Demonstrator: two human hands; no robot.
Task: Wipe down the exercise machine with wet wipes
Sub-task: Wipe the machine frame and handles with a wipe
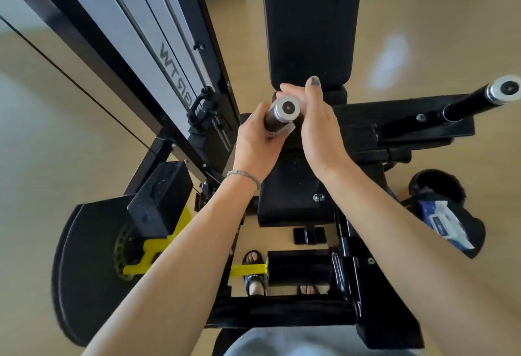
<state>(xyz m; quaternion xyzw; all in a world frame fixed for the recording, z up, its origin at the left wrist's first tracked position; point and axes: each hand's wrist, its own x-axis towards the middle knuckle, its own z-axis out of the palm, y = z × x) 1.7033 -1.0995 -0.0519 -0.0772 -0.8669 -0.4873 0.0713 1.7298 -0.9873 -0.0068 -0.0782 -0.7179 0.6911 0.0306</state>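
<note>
I look down on a black exercise machine with a back pad (310, 17) and a seat (290, 189). Its left handle (284, 109), a dark bar with a silver end cap, points up towards me. My left hand (253, 138) grips the bar's shaft from the left, and a thin whitish wet wipe (286, 129) is pressed against the bar under its fingers. My right hand (318, 127) is at the handle's right side, thumb pointing up, fingers curving behind the end cap. The matching right handle (504, 91) sticks out bare at the far right.
A blue and white pack of wet wipes (442, 221) lies on a black roller pad at the right. The weight stack and its guard (169, 59) stand at the left, with a yellow adjustment lever (146, 257) below. My sandalled foot (253, 271) shows through the frame on the wooden floor.
</note>
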